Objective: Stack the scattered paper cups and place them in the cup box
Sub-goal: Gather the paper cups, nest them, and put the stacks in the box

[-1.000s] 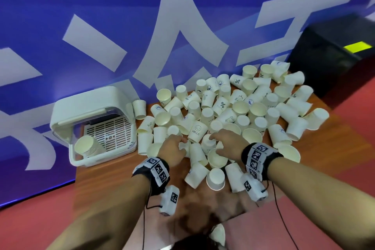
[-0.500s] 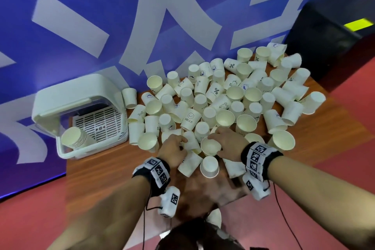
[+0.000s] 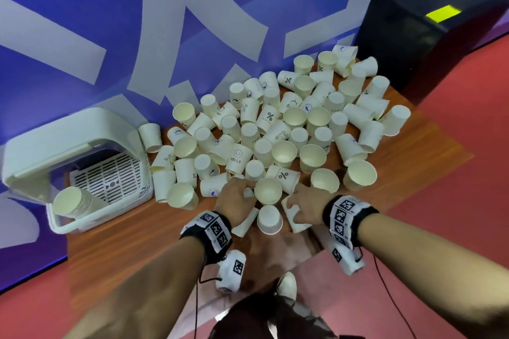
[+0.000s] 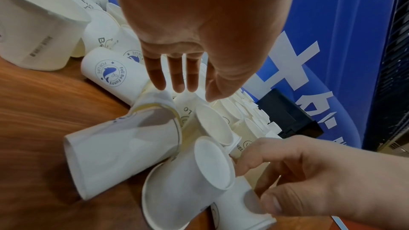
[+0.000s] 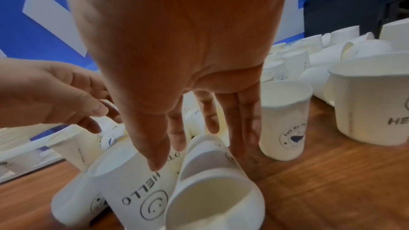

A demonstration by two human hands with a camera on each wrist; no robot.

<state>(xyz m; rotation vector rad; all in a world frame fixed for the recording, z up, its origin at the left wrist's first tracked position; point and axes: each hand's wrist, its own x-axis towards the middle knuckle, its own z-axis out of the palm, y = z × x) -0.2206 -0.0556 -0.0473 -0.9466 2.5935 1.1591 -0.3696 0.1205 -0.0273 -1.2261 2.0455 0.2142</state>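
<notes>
Both my hands have slid back toward me since a second ago, from deeper in the heap to its near edge, and my view has tipped so the cup box sits lower on my left.

My left hand (image 3: pixel 234 198) hangs over the cups with its fingers (image 4: pixel 175 78) straight and slightly apart, holding nothing — fingertips just above a tipped cup (image 4: pixel 124 153) lying on its side. My right hand (image 3: pixel 305 202) reaches down too, fingers loosely spread and closing on nothing that I can see; its fingertips (image 5: pixel 155 155) are at a HELLO cup (image 5: pixel 137 186) and the tipped cup (image 5: pixel 212 197) beside it.

Most of the paper cups (image 3: pixel 278 129) lie scattered across the wooden table (image 3: pixel 132 231), some upright, some tumbled. Only a short stack (image 3: pixel 73 202) lies in the cup box (image 3: pixel 68 146) at the far left, lid up.

Risks, as I judge them: these cups are light and packed tight, so a careless grab could send neighbours rolling — one near cup (image 3: pixel 270 219) is close to the table's front edge and could drop off. Squeeze too hard and the thin paper will crease, and a dented rim won't nest. Mixed orientations mean I must turn each mouth the same way.
</notes>
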